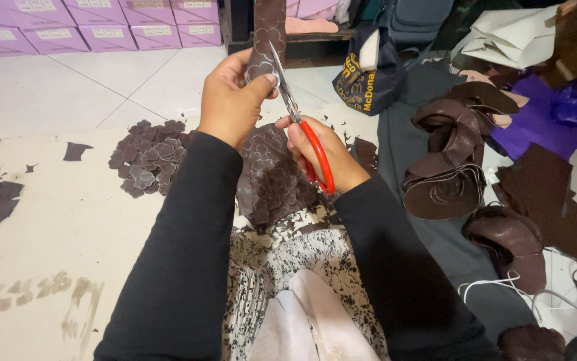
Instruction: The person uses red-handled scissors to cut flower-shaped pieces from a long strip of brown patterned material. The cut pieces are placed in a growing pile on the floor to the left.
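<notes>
Scissors [302, 127] cut leather strip [266, 33]; flower cutouts [148, 157] piled beside.

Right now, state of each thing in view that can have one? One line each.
left hand: closed on the brown leather strip, held up.
brown leather strip: upright, stamped with flower outlines, partly cut.
right hand: gripping the scissors' red handles.
scissors: blades at the strip's edge; open or shut unclear.
cut flower pieces: heaped loose on the floor.
curled leather offcuts: piled at the right.
pink boxes: closed, stacked.
</notes>
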A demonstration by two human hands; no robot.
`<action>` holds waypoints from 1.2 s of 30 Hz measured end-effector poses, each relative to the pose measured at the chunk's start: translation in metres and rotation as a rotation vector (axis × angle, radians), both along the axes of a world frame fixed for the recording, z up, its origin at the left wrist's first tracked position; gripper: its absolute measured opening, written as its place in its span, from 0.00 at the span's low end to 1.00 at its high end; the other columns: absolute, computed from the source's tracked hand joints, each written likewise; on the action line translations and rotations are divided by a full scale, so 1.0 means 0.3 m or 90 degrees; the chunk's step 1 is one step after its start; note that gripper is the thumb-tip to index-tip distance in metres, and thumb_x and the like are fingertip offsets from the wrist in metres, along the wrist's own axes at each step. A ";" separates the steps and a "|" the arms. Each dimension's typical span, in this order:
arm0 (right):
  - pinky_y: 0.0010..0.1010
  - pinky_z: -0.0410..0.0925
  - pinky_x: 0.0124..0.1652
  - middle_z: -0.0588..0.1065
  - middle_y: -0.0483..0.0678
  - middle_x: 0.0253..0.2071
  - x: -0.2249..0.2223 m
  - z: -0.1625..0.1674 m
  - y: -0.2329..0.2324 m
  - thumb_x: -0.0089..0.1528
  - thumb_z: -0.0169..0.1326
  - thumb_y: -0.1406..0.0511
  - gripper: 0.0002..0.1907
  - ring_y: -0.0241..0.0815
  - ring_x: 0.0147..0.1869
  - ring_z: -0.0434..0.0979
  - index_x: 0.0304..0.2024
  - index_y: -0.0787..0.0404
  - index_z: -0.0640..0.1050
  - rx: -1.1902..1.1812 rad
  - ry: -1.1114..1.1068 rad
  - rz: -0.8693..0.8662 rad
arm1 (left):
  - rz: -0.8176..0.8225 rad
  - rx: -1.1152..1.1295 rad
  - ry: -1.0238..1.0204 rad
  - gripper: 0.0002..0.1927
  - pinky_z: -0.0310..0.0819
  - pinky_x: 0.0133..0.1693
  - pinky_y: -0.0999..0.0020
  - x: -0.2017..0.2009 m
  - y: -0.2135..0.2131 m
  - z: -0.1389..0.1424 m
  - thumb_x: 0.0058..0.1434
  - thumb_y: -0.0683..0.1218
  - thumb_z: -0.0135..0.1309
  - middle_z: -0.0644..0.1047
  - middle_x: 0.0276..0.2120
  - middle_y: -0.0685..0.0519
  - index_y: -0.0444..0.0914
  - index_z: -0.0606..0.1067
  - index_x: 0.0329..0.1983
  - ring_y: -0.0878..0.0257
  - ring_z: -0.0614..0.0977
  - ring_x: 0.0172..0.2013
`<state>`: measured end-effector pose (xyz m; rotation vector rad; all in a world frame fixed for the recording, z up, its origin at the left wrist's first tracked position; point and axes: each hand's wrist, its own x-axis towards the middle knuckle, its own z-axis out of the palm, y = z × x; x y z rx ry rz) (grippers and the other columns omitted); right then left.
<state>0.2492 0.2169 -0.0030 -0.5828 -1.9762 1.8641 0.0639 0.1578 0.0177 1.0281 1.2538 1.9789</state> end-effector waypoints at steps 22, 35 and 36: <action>0.23 0.64 0.27 0.68 0.39 0.27 -0.034 0.024 -0.011 0.70 0.46 0.50 0.28 0.30 0.27 0.67 0.63 0.63 0.69 -0.081 0.019 0.007 | -0.003 0.068 -0.058 0.12 0.80 0.37 0.73 0.053 -0.001 0.068 0.61 0.34 0.58 0.81 0.35 0.52 0.30 0.76 0.48 0.68 0.82 0.32; 0.20 0.62 0.25 0.74 0.43 0.29 -0.083 0.033 -0.002 0.63 0.62 0.49 0.31 0.28 0.28 0.71 0.49 0.66 0.65 0.156 0.072 -0.159 | 0.006 -0.043 -0.142 0.14 0.81 0.37 0.72 0.080 0.015 0.073 0.67 0.39 0.51 0.80 0.38 0.57 0.38 0.74 0.56 0.69 0.83 0.36; 0.21 0.62 0.25 0.74 0.44 0.30 -0.086 0.034 -0.002 0.62 0.63 0.49 0.31 0.29 0.29 0.73 0.47 0.66 0.65 0.147 0.087 -0.159 | -0.013 -0.035 -0.181 0.14 0.83 0.38 0.72 0.077 0.018 0.075 0.68 0.39 0.50 0.80 0.39 0.57 0.39 0.73 0.56 0.68 0.84 0.36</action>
